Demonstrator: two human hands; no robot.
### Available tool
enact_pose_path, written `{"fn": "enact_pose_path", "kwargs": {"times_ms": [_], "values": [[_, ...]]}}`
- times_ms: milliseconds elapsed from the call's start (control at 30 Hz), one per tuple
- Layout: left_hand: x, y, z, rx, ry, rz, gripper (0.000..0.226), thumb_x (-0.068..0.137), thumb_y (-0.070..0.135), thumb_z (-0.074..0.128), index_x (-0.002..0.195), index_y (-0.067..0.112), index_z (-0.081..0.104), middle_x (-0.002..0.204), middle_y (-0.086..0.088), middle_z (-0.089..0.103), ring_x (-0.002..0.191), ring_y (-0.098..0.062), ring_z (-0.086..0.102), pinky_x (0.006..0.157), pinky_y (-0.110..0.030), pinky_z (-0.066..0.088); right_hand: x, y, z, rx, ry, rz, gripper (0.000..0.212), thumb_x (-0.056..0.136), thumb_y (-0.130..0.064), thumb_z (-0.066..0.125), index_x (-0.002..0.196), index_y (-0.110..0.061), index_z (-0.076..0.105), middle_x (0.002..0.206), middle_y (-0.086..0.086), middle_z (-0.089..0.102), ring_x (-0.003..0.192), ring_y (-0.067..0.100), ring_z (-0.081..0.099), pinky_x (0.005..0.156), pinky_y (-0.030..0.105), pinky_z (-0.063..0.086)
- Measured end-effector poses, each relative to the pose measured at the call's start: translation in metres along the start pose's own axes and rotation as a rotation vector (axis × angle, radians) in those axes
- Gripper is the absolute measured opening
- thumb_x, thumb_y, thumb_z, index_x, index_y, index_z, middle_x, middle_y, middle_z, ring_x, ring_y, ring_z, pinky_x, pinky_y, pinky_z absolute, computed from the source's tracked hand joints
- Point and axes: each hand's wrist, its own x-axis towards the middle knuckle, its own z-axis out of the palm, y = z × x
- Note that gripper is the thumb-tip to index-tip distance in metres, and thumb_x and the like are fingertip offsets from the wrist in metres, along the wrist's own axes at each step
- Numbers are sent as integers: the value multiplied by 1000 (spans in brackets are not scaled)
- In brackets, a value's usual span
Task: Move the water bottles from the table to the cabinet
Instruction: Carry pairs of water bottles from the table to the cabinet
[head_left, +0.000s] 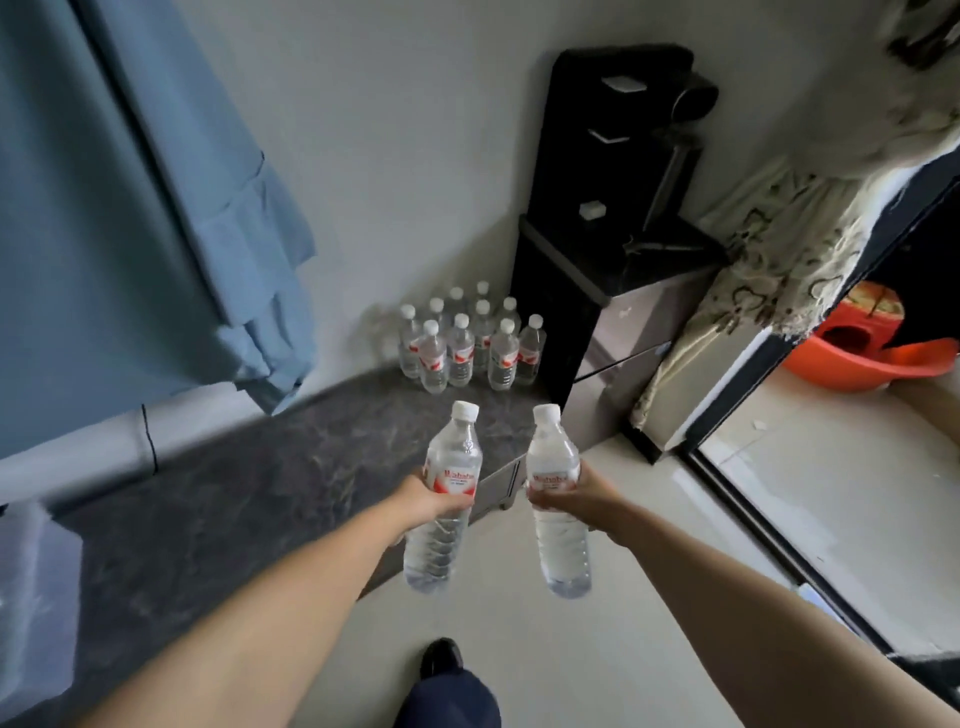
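Note:
My left hand (423, 499) grips a clear water bottle (449, 467) with a white cap and red label around its middle, held upright. My right hand (582, 496) grips a second, matching bottle (556, 540) the same way. Both bottles hang in the air over the front edge of a dark marbled cabinet top (249, 478). At the far end of that top, against the wall, stands a cluster of several more bottles (467, 338).
A black water dispenser (613, 218) stands right of the bottle cluster. A blue curtain (130, 208) hangs at left, a patterned curtain (769, 270) at right by a sliding door track. An orange tub (862, 358) sits beyond it. My foot (441, 660) is on the pale floor.

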Motion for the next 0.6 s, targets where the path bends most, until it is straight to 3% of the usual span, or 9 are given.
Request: {"fn": "enact_pose_path", "kwargs": {"times_ms": [200, 400, 600], "values": [[80, 62, -34, -15, 3, -39, 49, 70, 36, 82, 109, 19, 60, 107, -2, 66, 91, -18, 60, 80, -32, 47, 90, -52, -21, 33, 93, 1, 39, 73, -20, 81, 106, -11, 62, 104, 15, 72, 100, 32, 69, 93, 50, 55], [154, 81, -31, -107, 53, -135, 64, 67, 36, 84, 120, 18, 54, 114, -3, 63, 101, -22, 58, 86, -37, 46, 187, -67, -30, -34, 28, 63, 54, 65, -30, 82, 111, -11, 59, 106, 12, 71, 98, 28, 69, 91, 48, 56], [228, 76, -10, -266, 157, -208, 53, 63, 23, 89, 103, 24, 54, 111, -7, 68, 103, -25, 62, 95, -43, 48, 287, -55, -32, -94, -38, 129, 67, 65, -28, 84, 121, -11, 52, 114, 15, 65, 105, 32, 64, 94, 50, 53]]}}
